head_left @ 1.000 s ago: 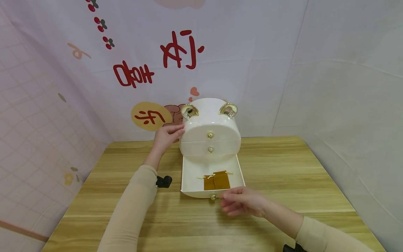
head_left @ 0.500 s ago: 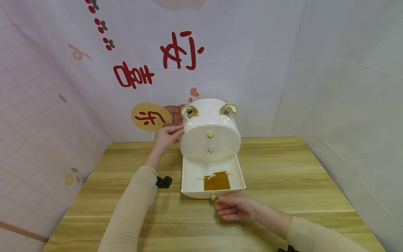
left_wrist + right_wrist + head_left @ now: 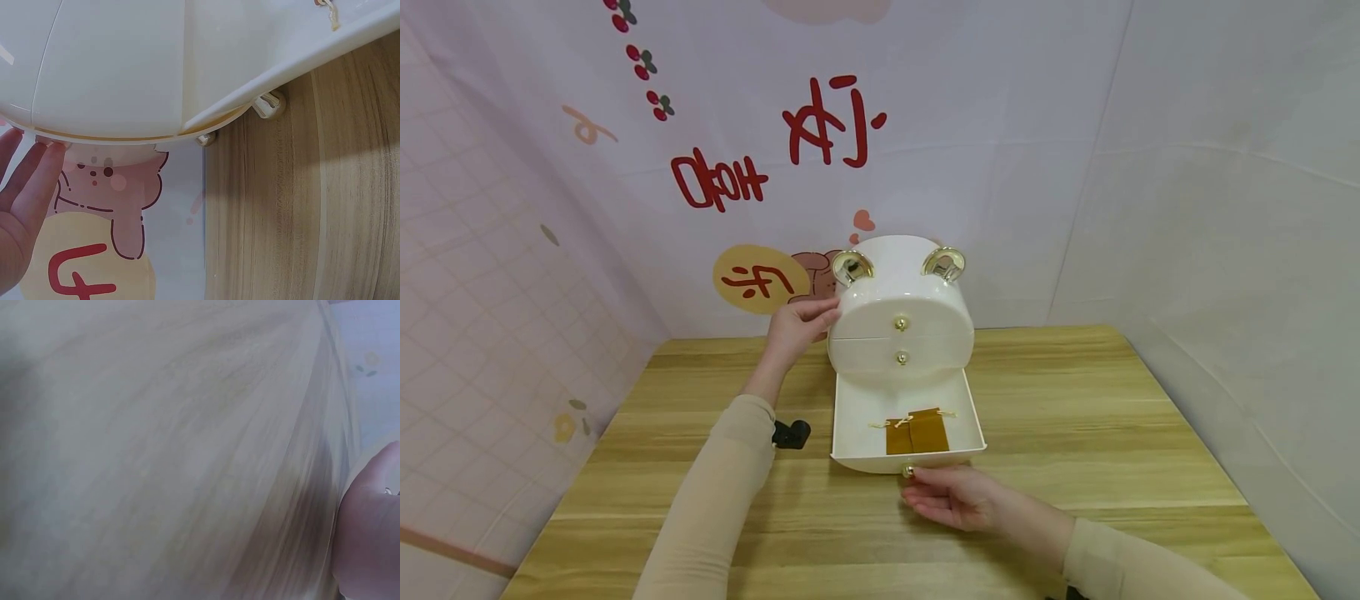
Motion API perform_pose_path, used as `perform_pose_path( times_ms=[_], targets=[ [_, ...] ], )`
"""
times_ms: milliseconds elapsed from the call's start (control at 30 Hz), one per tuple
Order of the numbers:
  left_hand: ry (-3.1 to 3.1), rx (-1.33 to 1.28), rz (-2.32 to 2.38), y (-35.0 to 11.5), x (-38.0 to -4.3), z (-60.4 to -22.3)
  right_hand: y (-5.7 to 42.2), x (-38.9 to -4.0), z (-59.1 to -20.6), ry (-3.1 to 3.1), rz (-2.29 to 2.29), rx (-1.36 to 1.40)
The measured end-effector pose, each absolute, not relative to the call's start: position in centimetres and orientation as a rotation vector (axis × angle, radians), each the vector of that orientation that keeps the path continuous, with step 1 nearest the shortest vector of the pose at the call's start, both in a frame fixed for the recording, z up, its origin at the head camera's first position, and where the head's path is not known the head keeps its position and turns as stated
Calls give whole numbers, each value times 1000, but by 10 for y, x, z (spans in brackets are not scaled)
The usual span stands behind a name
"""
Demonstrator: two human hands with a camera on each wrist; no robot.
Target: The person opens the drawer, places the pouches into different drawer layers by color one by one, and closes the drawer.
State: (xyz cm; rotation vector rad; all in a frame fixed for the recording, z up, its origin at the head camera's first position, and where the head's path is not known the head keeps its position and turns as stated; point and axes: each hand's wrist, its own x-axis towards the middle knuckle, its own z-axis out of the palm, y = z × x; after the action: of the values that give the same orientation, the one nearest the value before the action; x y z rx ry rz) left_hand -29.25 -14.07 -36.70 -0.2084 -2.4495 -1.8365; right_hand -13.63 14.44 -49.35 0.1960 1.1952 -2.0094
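A glossy white jewelry box point(image 3: 902, 300) with two gold round ears stands at the back of the table. Its bottom drawer point(image 3: 861, 400) is pulled out toward me, with two small brown drawstring pouches point(image 3: 928, 431) lying inside. My left hand point(image 3: 793, 329) touches the box's left side with nearly straight fingers, and the left wrist view shows the fingertips point(image 3: 53, 153) at its edge. At the drawer front, my right hand point(image 3: 958, 497) pinches the gold drawer knob point(image 3: 908, 472) between thumb and finger, the other fingers bent below. Only part of the right hand point(image 3: 369, 544) shows in the right wrist view.
Two more gold knobs point(image 3: 902, 357) sit on the upper drawer fronts. The wooden table point(image 3: 1060, 417) extends to both sides of the box. Behind it hangs a white printed cloth point(image 3: 985, 167), and a pale cloth wall point(image 3: 1247, 250) stands at the right.
My right hand has moved left along the drawer front, from the right of the knob onto it. The left hand, box and pouches stay put.
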Motion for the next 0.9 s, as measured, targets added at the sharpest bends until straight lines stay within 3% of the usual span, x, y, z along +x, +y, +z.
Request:
perform_pose_path(
  times_ms=[900],
  targets=[
    [-2445,-217,-1821,-139,-292,-367,134,-148,-489,1190,-2144,290]
  ],
)
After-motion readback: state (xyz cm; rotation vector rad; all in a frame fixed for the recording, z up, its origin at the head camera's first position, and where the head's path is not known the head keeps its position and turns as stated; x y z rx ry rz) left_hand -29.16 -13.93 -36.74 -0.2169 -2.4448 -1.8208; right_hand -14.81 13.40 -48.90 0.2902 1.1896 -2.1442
